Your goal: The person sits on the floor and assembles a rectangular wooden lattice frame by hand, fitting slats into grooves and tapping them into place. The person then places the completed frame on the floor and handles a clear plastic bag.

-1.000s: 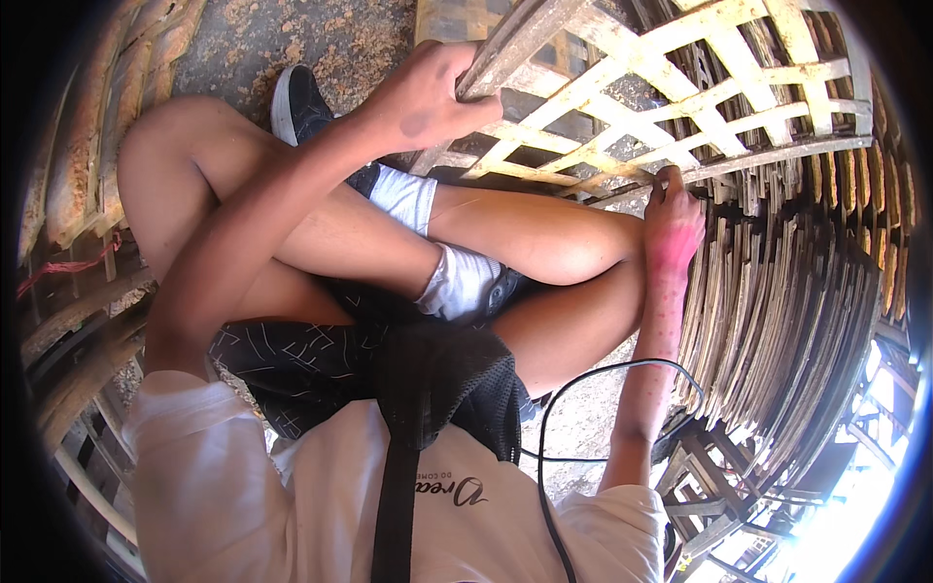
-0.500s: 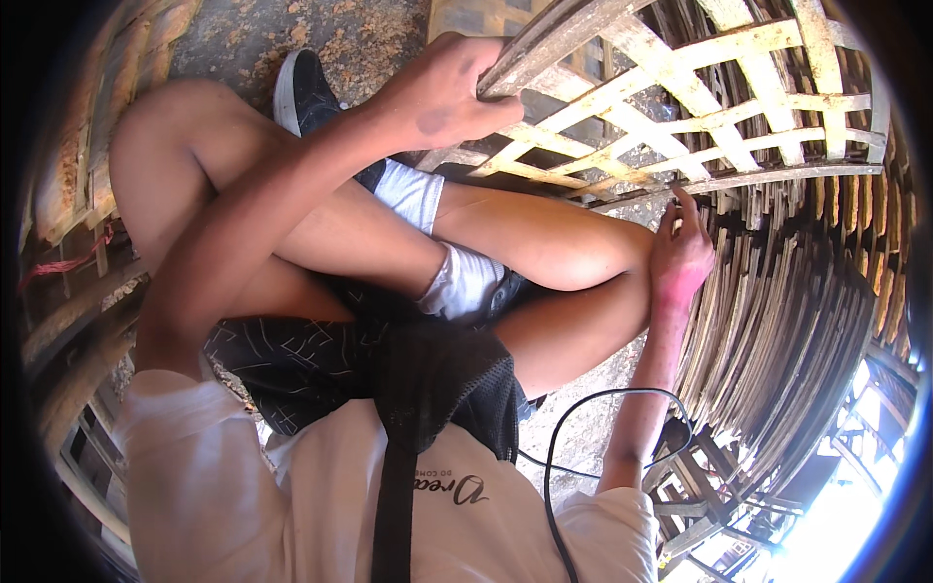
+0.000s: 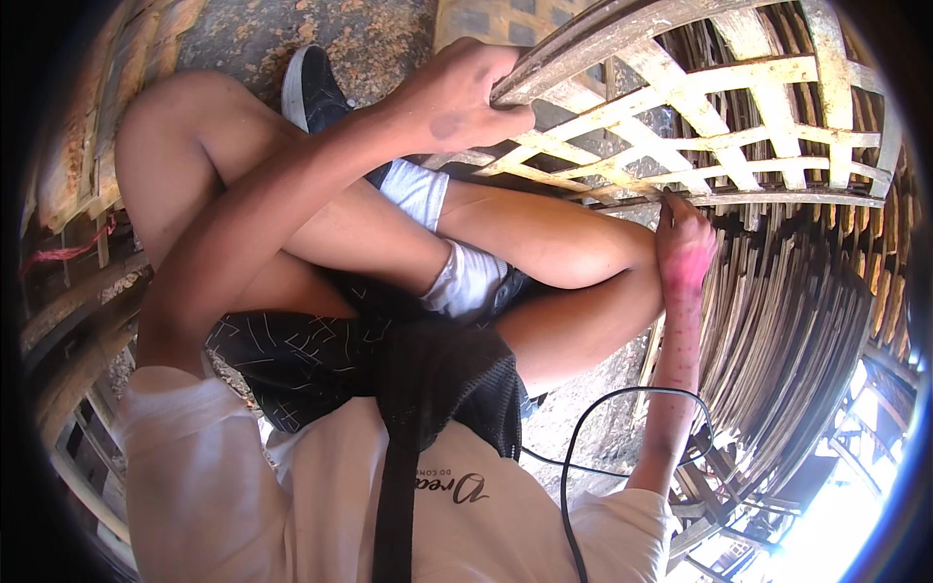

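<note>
A woven bamboo lattice panel [image 3: 671,83] with a wooden frame is tilted up in front of me, its light strips crossing with square gaps. My left hand [image 3: 468,95] is closed round the left end of its upper frame bar. Down at the near frame bar, my right hand [image 3: 686,241] has its fingers bent and pressed together against the bar. Its fingertips are partly hidden, and a pink stain covers the back of the hand and wrist. My crossed legs [image 3: 564,233] lie just under the panel.
To the right stands a dense stack of similar lattice panels [image 3: 777,321]. More slatted bamboo pieces [image 3: 83,185] are at the left. A black cable [image 3: 571,466] loops beside my right arm. Rough, littered ground [image 3: 253,49] shows beyond my shoe [image 3: 316,89].
The panel has shifted slightly and its right end has dropped lower. My right hand's raised finger has bent down to the near bar. My left hand keeps its grip, a little further right.
</note>
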Motion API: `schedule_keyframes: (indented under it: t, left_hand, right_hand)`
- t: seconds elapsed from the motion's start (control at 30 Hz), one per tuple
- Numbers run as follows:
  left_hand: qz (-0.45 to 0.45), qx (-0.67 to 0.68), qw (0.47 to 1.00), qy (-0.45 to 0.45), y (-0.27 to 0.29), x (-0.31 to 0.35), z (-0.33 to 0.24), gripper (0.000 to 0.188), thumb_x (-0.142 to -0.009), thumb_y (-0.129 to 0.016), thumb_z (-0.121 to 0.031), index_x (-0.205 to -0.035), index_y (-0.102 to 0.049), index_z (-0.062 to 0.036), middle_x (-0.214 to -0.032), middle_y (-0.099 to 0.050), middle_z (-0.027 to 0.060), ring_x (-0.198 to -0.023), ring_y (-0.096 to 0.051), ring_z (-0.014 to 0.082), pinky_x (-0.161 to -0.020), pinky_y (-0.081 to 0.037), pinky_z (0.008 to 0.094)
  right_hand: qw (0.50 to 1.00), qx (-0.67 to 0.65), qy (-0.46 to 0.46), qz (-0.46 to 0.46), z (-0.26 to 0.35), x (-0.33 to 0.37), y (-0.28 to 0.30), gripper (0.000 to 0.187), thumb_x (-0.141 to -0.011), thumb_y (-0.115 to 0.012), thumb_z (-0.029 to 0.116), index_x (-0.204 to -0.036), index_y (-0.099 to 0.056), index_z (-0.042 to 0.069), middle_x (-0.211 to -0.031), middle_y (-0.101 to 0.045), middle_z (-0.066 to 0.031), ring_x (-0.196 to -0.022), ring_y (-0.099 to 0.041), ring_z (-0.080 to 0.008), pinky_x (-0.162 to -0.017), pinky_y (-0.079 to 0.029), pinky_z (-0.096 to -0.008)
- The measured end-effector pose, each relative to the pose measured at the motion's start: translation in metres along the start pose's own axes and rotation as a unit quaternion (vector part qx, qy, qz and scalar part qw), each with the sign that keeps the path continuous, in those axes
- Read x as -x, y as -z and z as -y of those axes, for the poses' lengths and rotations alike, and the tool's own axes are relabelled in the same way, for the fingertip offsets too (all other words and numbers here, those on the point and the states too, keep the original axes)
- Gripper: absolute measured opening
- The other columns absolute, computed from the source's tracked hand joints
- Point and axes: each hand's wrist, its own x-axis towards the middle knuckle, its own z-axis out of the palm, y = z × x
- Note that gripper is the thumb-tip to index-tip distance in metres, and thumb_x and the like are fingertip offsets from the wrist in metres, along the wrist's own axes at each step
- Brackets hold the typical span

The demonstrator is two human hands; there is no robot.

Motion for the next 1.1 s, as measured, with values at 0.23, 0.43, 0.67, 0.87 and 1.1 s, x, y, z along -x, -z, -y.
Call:
schedule_keyframes:
  t: [0.23,0.43,0.67,0.87,1.1]
  left_hand:
    - [0.018,-0.013,0.999,0.03,0.006,0.002,-0.016,0.031,-0.082,-0.076,-0.024,-0.088,-0.067,0.0051,-0.073,-0.066,0.0239,-0.064,-0.064,0.0343,-0.066,-0.051,0.0456]
    - [-0.008,0.003,1.0,0.012,0.001,0.002,0.001,0.029,-0.083,-0.075,-0.023,-0.09,-0.067,0.0044,-0.076,-0.067,0.0239,-0.066,-0.066,0.0345,-0.068,-0.051,0.0453]
    - [0.006,-0.022,1.0,0.02,0.005,0.0,-0.012,0.029,-0.083,-0.074,-0.023,-0.09,-0.066,0.0043,-0.075,-0.067,0.0226,-0.066,-0.065,0.0341,-0.068,-0.051,0.0453]
    - [0.013,-0.021,0.999,0.027,0.009,0.001,-0.014,0.029,-0.083,-0.074,-0.023,-0.09,-0.066,0.0044,-0.074,-0.067,0.0223,-0.066,-0.066,0.0328,-0.068,-0.051,0.0451]
    - [0.011,0.024,1.0,0.012,0.001,0.0,-0.006,0.029,-0.082,-0.075,-0.022,-0.097,-0.071,0.0028,-0.076,-0.068,0.0218,-0.069,-0.068,0.0312,-0.069,-0.053,0.0426]
  right_hand:
    - [0.998,-0.028,0.046,0.02,-0.018,0.0,0.001,0.014,-0.104,-0.06,0.015,-0.1,-0.068,0.005,-0.09,-0.074,-0.0178,-0.08,-0.071,-0.0436,-0.069,-0.056,-0.0521]
    - [0.991,-0.119,-0.051,0.035,-0.025,0.017,-0.001,0.018,-0.105,-0.063,0.02,-0.104,-0.07,0.004,-0.082,-0.073,-0.0207,-0.074,-0.071,-0.0428,-0.066,-0.055,-0.0485]
    - [0.99,-0.106,-0.088,-0.025,-0.008,0.018,-0.007,0.025,-0.098,-0.07,0.019,-0.12,-0.078,0.009,-0.092,-0.077,-0.0195,-0.073,-0.075,-0.0344,-0.067,-0.057,-0.0454]
    - [0.991,-0.072,-0.113,0.023,0.009,0.018,0.004,0.031,-0.098,-0.067,0.018,-0.128,-0.076,0.012,-0.093,-0.078,-0.0185,-0.079,-0.076,-0.0352,-0.075,-0.06,-0.0472]
    - [0.997,-0.008,-0.071,0.027,0.004,0.014,-0.005,0.035,-0.101,-0.062,0.023,-0.133,-0.073,0.016,-0.098,-0.078,-0.0176,-0.085,-0.077,-0.0367,-0.078,-0.06,-0.0511]
